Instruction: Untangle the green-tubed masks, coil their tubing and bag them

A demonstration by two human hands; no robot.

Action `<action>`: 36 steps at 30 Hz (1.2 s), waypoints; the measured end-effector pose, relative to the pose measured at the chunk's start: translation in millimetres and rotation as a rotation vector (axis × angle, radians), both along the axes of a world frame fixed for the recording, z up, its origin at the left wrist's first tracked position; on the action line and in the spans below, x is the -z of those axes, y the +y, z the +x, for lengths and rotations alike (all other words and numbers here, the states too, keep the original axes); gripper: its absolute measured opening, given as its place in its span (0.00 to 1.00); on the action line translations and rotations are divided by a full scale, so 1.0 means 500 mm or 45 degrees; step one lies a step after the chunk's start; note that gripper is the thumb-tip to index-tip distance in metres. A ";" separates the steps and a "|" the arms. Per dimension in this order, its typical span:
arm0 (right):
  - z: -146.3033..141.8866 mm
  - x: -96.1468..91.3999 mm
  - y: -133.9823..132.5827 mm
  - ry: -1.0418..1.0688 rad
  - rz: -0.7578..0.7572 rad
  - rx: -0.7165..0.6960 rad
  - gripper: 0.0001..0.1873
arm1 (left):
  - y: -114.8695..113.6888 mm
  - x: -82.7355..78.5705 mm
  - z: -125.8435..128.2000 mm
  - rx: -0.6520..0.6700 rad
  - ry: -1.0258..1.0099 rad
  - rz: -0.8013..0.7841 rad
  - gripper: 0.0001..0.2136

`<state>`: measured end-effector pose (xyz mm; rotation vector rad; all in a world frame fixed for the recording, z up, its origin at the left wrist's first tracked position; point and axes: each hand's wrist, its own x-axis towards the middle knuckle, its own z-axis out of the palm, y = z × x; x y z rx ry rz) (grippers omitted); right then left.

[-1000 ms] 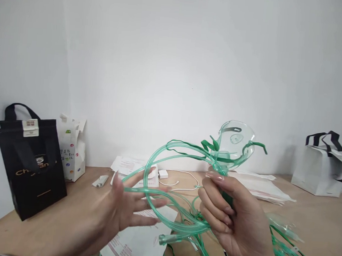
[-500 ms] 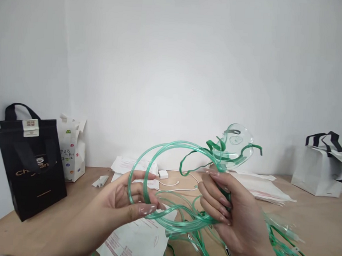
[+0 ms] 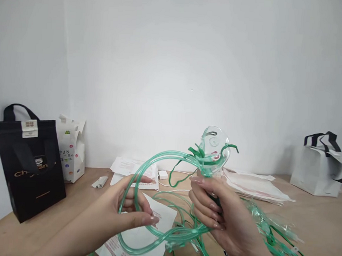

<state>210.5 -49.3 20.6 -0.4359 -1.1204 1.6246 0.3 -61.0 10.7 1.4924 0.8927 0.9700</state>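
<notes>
In my right hand (image 3: 215, 209) is a clear oxygen mask (image 3: 213, 150) with green elastic straps, gripped at its lower neck so that it stands above my fist. Part of the coiled green tubing (image 3: 166, 155) is gathered in the same fist, and its loop bulges out to the left. My left hand (image 3: 133, 207) curls loosely around the left side of this loop, the tubing passing between thumb and fingers. Below the hands, more green tubing (image 3: 206, 253) lies on the table, along with a printed white wrapper (image 3: 139, 246).
A black paper bag (image 3: 30, 169) and a white printed bag (image 3: 72, 152) stand at left, a white handled bag (image 3: 317, 169) at right. Flat wrappers (image 3: 254, 186) lie near the wall. Other masks with tubing (image 3: 282, 245) lie at right on the brown table (image 3: 78, 203).
The mask and my right hand have moved left and slightly down. The tubing loop has shifted left and hangs lower, and my left hand's hold looks looser.
</notes>
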 end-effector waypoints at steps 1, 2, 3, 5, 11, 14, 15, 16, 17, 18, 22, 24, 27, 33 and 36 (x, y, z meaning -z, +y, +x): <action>0.000 0.000 -0.001 -0.046 -0.011 -0.030 0.21 | 0.000 -0.003 0.000 -0.027 0.013 0.011 0.25; 0.001 0.001 -0.001 -0.084 -0.014 -0.050 0.21 | 0.000 -0.005 -0.001 -0.043 0.012 0.021 0.24; 0.001 0.001 -0.001 -0.114 -0.011 -0.059 0.21 | 0.000 -0.007 -0.003 -0.054 -0.001 0.030 0.22; 0.002 0.003 0.003 -0.142 -0.006 -0.048 0.21 | 0.001 -0.007 -0.010 -0.077 -0.039 0.050 0.15; -0.006 0.006 0.020 -0.114 -0.013 0.130 0.19 | 0.003 0.005 -0.025 -0.026 -0.324 0.038 0.10; -0.009 0.007 0.023 -0.122 -0.027 0.136 0.18 | 0.004 0.003 -0.022 -0.020 -0.380 0.036 0.11; -0.009 0.007 0.022 -0.124 -0.029 0.129 0.19 | 0.004 0.001 -0.020 -0.019 -0.394 0.032 0.11; -0.009 0.007 0.022 -0.126 -0.028 0.123 0.19 | 0.003 -0.001 -0.019 -0.015 -0.408 0.025 0.11; -0.008 0.007 0.021 -0.128 -0.022 0.115 0.20 | 0.003 -0.003 -0.018 -0.012 -0.417 0.019 0.11; -0.007 0.007 0.020 -0.132 -0.015 0.110 0.20 | 0.002 -0.004 -0.017 -0.013 -0.418 0.018 0.11; -0.003 0.011 0.018 -0.124 0.000 0.106 0.19 | 0.003 0.000 -0.020 0.002 -0.486 -0.072 0.17; -0.003 0.012 0.018 -0.117 -0.006 0.105 0.19 | 0.004 0.004 -0.024 0.012 -0.562 -0.189 0.19; -0.006 0.012 0.020 -0.111 0.003 0.089 0.20 | 0.005 0.005 -0.027 -0.056 -0.608 -0.246 0.17; -0.009 0.009 0.022 -0.123 0.014 0.101 0.20 | 0.000 -0.003 -0.025 0.007 -0.497 -0.096 0.14; -0.010 0.009 0.020 -0.140 0.000 0.108 0.20 | -0.002 -0.005 -0.024 0.027 -0.503 -0.047 0.13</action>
